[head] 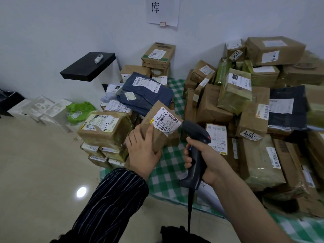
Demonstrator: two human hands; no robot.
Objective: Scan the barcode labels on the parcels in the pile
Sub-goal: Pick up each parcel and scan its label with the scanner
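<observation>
Beyond the striped sleeve (112, 199), clasps a brown parcel (157, 135) in the left grip (142, 151), fingers curled round its lower end, barcode label (166, 120) turned upward, above the green checked cloth (168, 174) beside the pile (245, 106). Wraps the right grip (205, 158) tight round the black scanner (198, 132) handle, head just beside that label.

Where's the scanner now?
Head view, centre-right: the scanner is gripped in the right hand, its head just right of the parcel the left hand holds.

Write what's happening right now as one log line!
left hand: holds brown parcel | right hand: grips scanner | scanner head near label
</observation>
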